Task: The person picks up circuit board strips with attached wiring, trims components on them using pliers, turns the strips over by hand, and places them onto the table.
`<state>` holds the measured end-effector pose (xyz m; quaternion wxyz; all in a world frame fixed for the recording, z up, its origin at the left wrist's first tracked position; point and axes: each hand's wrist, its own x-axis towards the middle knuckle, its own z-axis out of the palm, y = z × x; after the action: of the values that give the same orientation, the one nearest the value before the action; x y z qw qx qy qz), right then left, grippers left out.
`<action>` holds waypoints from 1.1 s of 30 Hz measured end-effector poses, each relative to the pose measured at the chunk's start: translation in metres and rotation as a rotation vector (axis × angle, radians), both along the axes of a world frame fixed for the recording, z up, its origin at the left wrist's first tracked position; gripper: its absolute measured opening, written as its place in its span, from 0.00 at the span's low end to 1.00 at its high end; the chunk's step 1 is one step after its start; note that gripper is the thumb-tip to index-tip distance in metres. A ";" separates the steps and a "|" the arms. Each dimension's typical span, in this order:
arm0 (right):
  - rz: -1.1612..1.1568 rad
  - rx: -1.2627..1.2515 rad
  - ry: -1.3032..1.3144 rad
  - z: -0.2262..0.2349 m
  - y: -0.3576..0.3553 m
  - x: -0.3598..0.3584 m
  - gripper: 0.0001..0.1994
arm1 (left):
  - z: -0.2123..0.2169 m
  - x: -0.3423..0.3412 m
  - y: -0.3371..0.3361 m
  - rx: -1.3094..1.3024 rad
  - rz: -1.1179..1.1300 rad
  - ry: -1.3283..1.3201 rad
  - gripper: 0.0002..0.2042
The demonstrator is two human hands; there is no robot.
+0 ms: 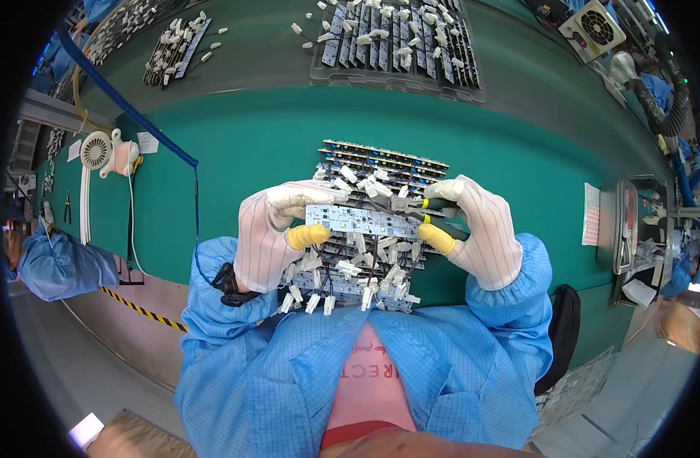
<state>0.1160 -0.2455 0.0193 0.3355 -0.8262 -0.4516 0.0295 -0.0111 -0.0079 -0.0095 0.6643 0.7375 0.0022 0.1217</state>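
Note:
Between my gloved hands is a white LED circuit board, a long narrow strip with small parts on its face. My left hand grips its left end, a yellow-covered thumb at the near edge. My right hand is closed round a pair of cutting pliers with dark handles and yellow bands; the jaws lie along the board's far edge. Beyond it stands a row of similar boards on edge. More boards with white plug connectors on short dark wires lie nearer me, partly hidden under the held board.
A clear tray of boards stands at the back, with another board bundle left of it. A small fan and a blue coiled cord are on the left. A bin and paper sheet sit right.

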 end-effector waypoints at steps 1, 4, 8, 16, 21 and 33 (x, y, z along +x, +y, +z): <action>0.027 0.033 -0.037 0.002 0.000 0.000 0.21 | -0.001 0.000 0.001 0.071 -0.005 -0.002 0.19; 0.051 0.027 -0.037 0.006 0.005 -0.004 0.22 | -0.001 0.002 -0.002 0.100 0.046 -0.009 0.21; 0.053 0.042 -0.095 0.004 0.009 -0.004 0.24 | 0.000 0.002 -0.006 0.079 0.056 -0.021 0.23; 0.077 0.002 -0.086 0.007 0.012 -0.006 0.24 | -0.002 0.001 -0.009 -0.099 0.011 -0.055 0.22; 0.081 -0.099 0.067 0.001 0.010 -0.003 0.24 | 0.001 0.000 -0.010 -0.085 0.021 -0.016 0.22; 0.073 0.046 -0.122 0.003 0.006 -0.005 0.23 | -0.003 -0.001 -0.005 -0.140 0.053 -0.084 0.21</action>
<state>0.1112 -0.2398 0.0225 0.3251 -0.8016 -0.5014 -0.0191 -0.0125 -0.0129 -0.0127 0.7104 0.6830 0.0027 0.1696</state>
